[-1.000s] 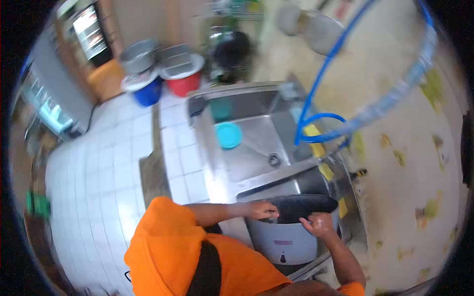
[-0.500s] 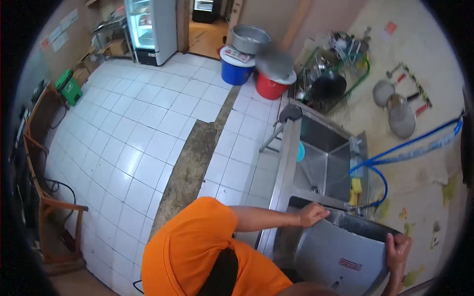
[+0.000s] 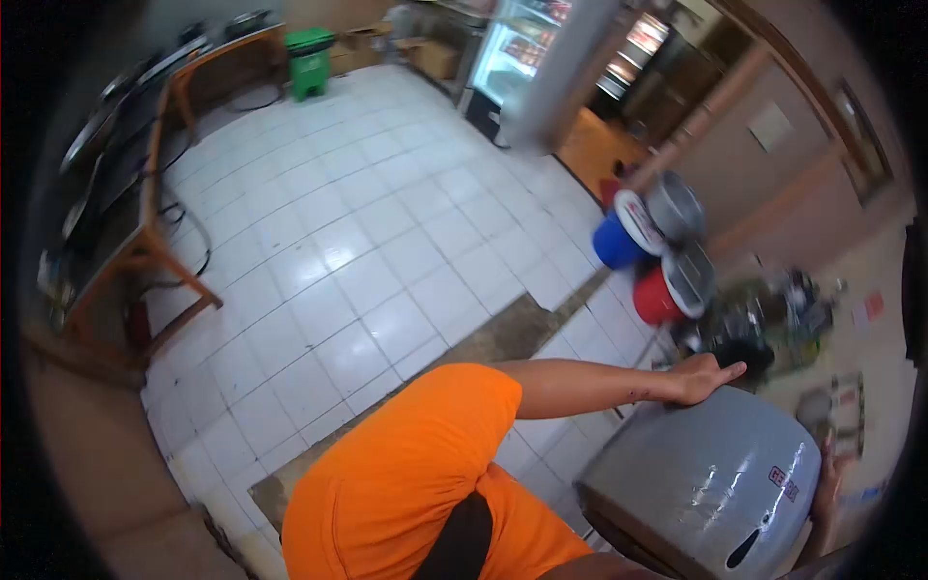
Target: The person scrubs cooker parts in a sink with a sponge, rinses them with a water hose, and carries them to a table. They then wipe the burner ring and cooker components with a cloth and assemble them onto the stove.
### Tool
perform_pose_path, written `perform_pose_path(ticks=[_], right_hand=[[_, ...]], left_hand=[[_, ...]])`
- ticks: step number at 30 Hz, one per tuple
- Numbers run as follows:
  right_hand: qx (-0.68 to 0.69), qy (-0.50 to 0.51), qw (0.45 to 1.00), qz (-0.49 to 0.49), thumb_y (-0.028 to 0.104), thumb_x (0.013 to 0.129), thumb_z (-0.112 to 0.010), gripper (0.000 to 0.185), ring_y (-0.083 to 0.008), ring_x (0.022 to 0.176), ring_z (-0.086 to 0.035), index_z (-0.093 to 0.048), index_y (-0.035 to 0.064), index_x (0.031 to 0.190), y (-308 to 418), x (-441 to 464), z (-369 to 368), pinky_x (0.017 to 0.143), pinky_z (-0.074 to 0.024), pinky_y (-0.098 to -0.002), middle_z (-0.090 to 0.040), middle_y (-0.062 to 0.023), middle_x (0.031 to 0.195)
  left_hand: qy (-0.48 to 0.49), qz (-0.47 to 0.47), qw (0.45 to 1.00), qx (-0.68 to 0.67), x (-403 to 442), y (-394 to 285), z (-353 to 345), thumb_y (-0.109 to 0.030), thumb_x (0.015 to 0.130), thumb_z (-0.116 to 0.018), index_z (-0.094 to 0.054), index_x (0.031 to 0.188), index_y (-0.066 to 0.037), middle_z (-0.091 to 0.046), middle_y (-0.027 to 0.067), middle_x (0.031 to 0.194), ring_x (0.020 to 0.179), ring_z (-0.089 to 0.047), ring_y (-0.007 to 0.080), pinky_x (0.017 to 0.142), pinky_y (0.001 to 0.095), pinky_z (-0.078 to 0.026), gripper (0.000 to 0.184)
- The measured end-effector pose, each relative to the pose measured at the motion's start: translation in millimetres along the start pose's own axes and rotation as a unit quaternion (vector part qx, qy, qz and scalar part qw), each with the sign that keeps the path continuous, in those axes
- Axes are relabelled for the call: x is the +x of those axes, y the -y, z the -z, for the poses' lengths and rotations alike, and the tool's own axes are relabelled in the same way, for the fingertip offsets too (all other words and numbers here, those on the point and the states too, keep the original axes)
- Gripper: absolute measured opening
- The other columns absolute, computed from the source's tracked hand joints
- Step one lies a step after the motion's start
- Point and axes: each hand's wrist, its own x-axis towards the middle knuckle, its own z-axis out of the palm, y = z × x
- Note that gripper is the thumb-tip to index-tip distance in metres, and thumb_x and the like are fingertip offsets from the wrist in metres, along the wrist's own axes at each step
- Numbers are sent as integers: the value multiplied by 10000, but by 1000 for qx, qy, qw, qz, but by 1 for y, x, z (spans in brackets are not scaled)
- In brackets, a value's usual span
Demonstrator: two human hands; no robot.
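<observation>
A large, silver-grey metal container (image 3: 696, 474) with a red-and-white label and a dark slot-shaped opening is up in front of my body. Its surface looks wet and shiny. My left hand (image 3: 708, 378) grips its far upper edge, with one finger stretched out along it. On the opposite side, my right hand (image 3: 827, 476) is closed around the edge, its fingers partly hidden. Tilted over, the container turns its curved wall towards me, and its inside cannot be seen.
Beyond the container stand a red bucket (image 3: 655, 298) and a blue bucket (image 3: 617, 242), near a large metal pot (image 3: 675, 208). A rack of cookware (image 3: 764, 324) is by the wall. An orange-brown table (image 3: 155, 184) lines the left, and a green bin (image 3: 309, 66) stands far back.
Both hands have lifted the metal container out of the sink and tilted it. My view has swung left, towards the open floor and the table.
</observation>
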Motion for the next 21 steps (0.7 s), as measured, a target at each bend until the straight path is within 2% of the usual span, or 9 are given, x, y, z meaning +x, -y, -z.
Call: perform_pose_path(ticks=[5,8,10,12,13,14,18,20,21], right_hand=[[-12,120,988,92,493,962,-499,588,-103,529,-322,-399,75,561,206,28,-145,512,-284,-315,-352,33,544],[5,34,976,216,473,977,-484,619,-108,520,-253,-320,77,531,304,30,-245,495,-228,-344,-263,19,506],[2,48,956,290,428,991,-483,615,-108,534,-225,-283,52,547,375,38,-299,491,-176,-358,-228,4,514],[2,47,956,290,403,992,-494,608,-107,532,-225,-277,42,554,447,43,-359,488,-176,-351,-230,7,519],[-10,38,959,281,378,993,-504,601,-106,530,-225,-270,32,561,463,42,-379,485,-176,-345,-233,9,523],[23,34,953,299,342,986,-526,585,-106,519,-221,-303,13,558,496,47,-414,475,-177,-343,-241,16,519],[20,68,904,421,274,957,-573,527,-112,516,-254,-385,-26,567,650,71,-530,469,-197,-360,-262,-35,510],[10,77,888,453,260,954,-576,520,-111,524,-257,-380,-29,569,741,77,-577,473,-198,-358,-259,-45,519],[-5,87,878,471,246,952,-580,514,-110,532,-259,-375,-32,571,780,78,-603,477,-198,-356,-257,-55,528]], left_hand=[[-136,-49,989,27,-22,-2,225,-610,951,-369,-580,572,11,-557,127,567,561,-558,243,625,409,-446,757],[-389,-202,899,4,-57,76,377,-195,893,-587,-621,950,-6,-636,121,961,905,-585,195,816,333,-477,201],[-501,186,840,90,-145,148,465,-472,905,-535,-535,1269,-52,-507,168,1331,1241,-475,293,1017,424,-390,556],[-279,397,841,-239,-236,153,510,-699,888,-351,-120,1525,-121,-162,187,1558,1426,-180,381,1061,633,-237,890],[-268,467,730,-422,-249,169,511,-750,862,-346,-34,1528,-118,-151,261,1534,1400,-223,423,1045,631,-265,970],[-231,417,701,-531,-258,185,525,-782,843,-335,31,1524,-114,-165,314,1507,1367,-274,453,1041,605,-299,1021],[-123,205,621,-747,-241,211,649,-761,885,-185,-135,1522,-92,-218,219,1530,1393,-284,354,1104,559,-251,925],[-157,175,738,-632,-243,176,717,-731,905,-107,-221,1507,-96,-230,144,1550,1424,-235,291,1136,541,-194,882],[-169,170,734,-636,-250,160,743,-731,905,-107,-221,1507,-96,-230,144,1550,1424,-235,291,1136,541,-194,882]])
